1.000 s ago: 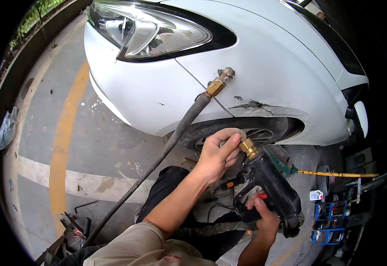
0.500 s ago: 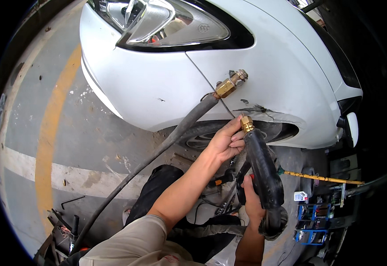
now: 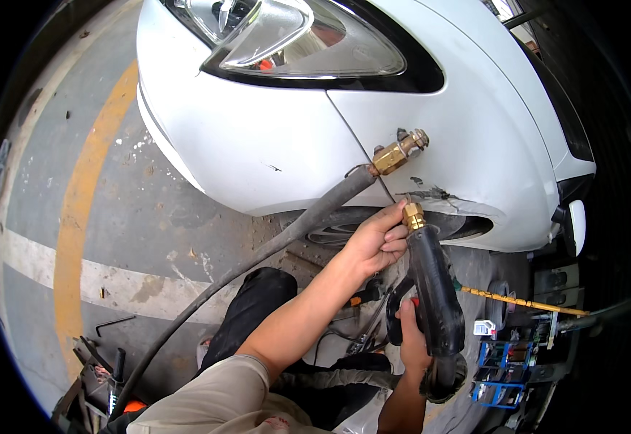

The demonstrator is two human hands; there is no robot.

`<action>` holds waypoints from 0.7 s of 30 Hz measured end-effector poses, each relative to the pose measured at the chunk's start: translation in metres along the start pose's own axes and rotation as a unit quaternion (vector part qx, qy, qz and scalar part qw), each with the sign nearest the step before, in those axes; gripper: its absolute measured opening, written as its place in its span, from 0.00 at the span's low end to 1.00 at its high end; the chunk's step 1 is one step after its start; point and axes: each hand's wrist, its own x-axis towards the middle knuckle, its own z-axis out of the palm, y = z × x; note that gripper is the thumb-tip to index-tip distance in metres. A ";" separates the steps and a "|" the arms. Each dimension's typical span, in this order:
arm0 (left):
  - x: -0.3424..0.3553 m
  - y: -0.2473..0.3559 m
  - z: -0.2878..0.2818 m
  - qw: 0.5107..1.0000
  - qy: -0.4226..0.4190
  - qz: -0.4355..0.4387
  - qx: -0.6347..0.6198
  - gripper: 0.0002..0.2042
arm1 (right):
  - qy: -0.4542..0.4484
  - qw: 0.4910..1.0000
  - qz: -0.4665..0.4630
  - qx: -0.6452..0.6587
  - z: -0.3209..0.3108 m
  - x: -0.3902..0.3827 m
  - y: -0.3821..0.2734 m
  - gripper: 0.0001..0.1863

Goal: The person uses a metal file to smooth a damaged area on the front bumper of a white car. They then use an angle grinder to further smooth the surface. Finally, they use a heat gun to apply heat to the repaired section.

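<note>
Spray gun point(image 3: 435, 289) gripped between both hands.

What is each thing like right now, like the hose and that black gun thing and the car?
Hose: loose, its brass end joined to nothing.
Black spray gun: held upright, brass inlet on top, bare.
Left hand: fingers pinching the brass inlet.
Right hand: wrapped round the gun's grip.
White car: parked, fender scraped and cracked above the wheel arch.
Headlight: unlit.
</note>
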 end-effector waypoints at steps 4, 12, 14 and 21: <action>0.000 -0.003 -0.001 1.000 -0.001 0.006 -0.013 0.05 | 0.003 0.999 0.039 0.027 -0.002 -0.002 0.000 0.06; 0.001 -0.006 -0.002 0.999 0.007 0.005 -0.040 0.06 | 0.004 0.998 -0.050 -0.046 -0.006 0.001 0.015 0.07; -0.001 -0.004 0.004 0.999 0.021 0.004 -0.039 0.06 | 0.001 0.997 -0.052 -0.057 -0.006 0.001 0.014 0.07; -0.003 -0.003 0.009 0.998 0.054 0.000 -0.020 0.06 | -0.017 0.996 0.025 -0.078 -0.007 -0.006 0.011 0.13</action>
